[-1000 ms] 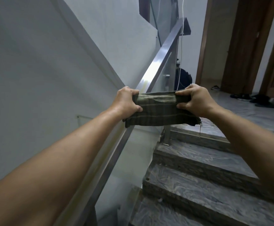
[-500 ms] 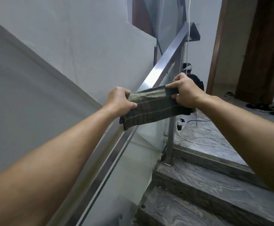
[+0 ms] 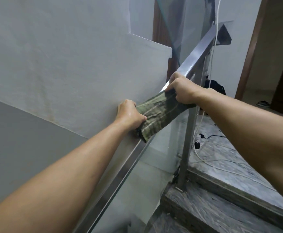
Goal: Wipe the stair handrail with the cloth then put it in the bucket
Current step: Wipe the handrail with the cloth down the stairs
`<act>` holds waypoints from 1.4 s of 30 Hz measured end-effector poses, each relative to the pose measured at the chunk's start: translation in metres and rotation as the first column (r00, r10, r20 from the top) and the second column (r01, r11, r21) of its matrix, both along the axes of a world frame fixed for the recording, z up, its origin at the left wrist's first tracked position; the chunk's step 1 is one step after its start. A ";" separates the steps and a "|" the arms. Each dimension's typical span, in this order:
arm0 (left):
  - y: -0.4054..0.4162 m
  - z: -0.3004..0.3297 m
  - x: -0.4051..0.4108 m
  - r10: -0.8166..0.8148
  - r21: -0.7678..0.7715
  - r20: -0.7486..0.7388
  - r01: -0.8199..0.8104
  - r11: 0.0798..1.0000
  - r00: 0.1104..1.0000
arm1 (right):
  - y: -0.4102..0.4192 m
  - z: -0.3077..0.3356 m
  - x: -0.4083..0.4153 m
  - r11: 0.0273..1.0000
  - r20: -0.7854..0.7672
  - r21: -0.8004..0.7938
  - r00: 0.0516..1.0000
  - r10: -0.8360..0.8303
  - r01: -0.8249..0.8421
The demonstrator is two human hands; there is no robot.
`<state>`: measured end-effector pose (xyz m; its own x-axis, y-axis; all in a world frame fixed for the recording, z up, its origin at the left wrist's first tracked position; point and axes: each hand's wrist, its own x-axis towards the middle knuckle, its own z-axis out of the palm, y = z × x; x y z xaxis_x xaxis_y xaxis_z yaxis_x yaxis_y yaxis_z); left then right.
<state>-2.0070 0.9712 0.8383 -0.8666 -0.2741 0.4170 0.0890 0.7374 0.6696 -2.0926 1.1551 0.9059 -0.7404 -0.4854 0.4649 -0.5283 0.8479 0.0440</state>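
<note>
A dark green striped cloth (image 3: 159, 115) lies draped over the sloping steel handrail (image 3: 197, 54), stretched along it. My left hand (image 3: 130, 115) grips the cloth's lower end against the rail. My right hand (image 3: 183, 89) grips its upper end, higher up the rail. Below the cloth the handrail runs down toward the lower left, partly hidden by my left forearm. No bucket is in view.
A glass panel (image 3: 154, 165) hangs under the rail, held by a steel post (image 3: 187, 148) at the top step. Grey marble steps (image 3: 221, 212) rise to a landing with white and black cables (image 3: 204, 143), a dark bag (image 3: 216, 86) and shoes (image 3: 263, 103). A white wall stands on the left.
The cloth, held level in front of the rail before, now lies along the handrail's slope. My right hand has gone up the rail and my left hand has dropped lower.
</note>
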 end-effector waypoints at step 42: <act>-0.026 -0.131 0.084 0.038 -0.429 0.126 0.020 0.903 0.991 | -0.040 -0.083 0.037 0.706 -0.072 0.659 0.912 0.404 -0.261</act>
<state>-1.9233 0.9450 0.7074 -0.9186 -0.1023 0.3817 0.0156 0.9557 0.2939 -2.0556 1.1150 0.8226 -0.4012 -0.9124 0.0816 -0.6892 0.3593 0.6292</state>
